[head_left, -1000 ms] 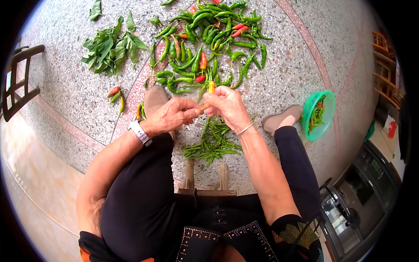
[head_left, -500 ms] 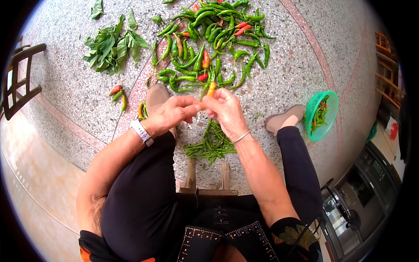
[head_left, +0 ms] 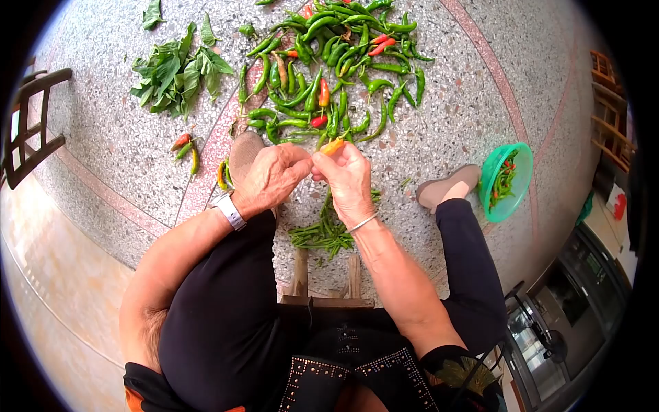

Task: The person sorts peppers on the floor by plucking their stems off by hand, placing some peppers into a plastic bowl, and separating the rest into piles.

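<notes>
An orange-yellow chili pepper is pinched in my right hand, its body showing above the thumb and fingers. My left hand meets the right at the fingertips; its fingers are pinched together, and what lies between them is hidden. Just beyond my hands spreads a big pile of green chili peppers with a few red ones among them. Beneath my hands, in front of the stool, lies a heap of thin green stems, partly covered by my right hand.
A green plastic basin holding some chilies stands at the right, beside my right shoe. At the upper left lies a bunch of green leaves. Several loose chilies rest near my left shoe. A wooden chair stands far left.
The orange-yellow chili has tilted from nearly upright to slanting, and less of it stands above my fingers. My right hand has shifted slightly left and down; my left hand has turned over it more.
</notes>
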Available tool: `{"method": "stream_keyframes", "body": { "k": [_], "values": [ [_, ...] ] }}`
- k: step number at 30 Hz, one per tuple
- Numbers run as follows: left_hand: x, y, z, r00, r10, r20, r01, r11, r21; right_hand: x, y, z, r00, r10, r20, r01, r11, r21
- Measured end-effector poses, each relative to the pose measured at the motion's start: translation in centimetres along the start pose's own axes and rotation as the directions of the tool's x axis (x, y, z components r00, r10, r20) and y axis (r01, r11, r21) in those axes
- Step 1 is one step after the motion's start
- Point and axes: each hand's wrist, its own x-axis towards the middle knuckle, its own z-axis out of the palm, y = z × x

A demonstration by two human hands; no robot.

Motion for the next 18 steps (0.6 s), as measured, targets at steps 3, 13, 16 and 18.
{"method": "stream_keyframes", "body": {
  "k": [3,13,16,18],
  "values": [
    [0.0,0.1,0.1,0.999,0.013,-0.045,-0.015,0.999,-0.032,0.0,0.1,0.5,0.999,-0.008,-0.035,0.011,0.997,0.072],
    [0.1,-0.5,-0.1,0.997,0.029,-0.069,-0.034,0.997,-0.072,0.4,1.3,0.2,0.999,0.018,0.043,-0.036,0.886,0.463],
    [0.0,-0.1,0.0,0.993,-0.112,-0.027,0.098,0.945,-0.311,1.2,0.8,-1.2,0.988,0.106,0.109,-0.15,0.798,0.583],
    [0.0,-0.4,0.3,0.995,-0.101,-0.015,0.089,0.928,-0.361,1.3,0.7,-1.9,0.983,0.107,0.147,-0.176,0.773,0.61]
  ]
}}
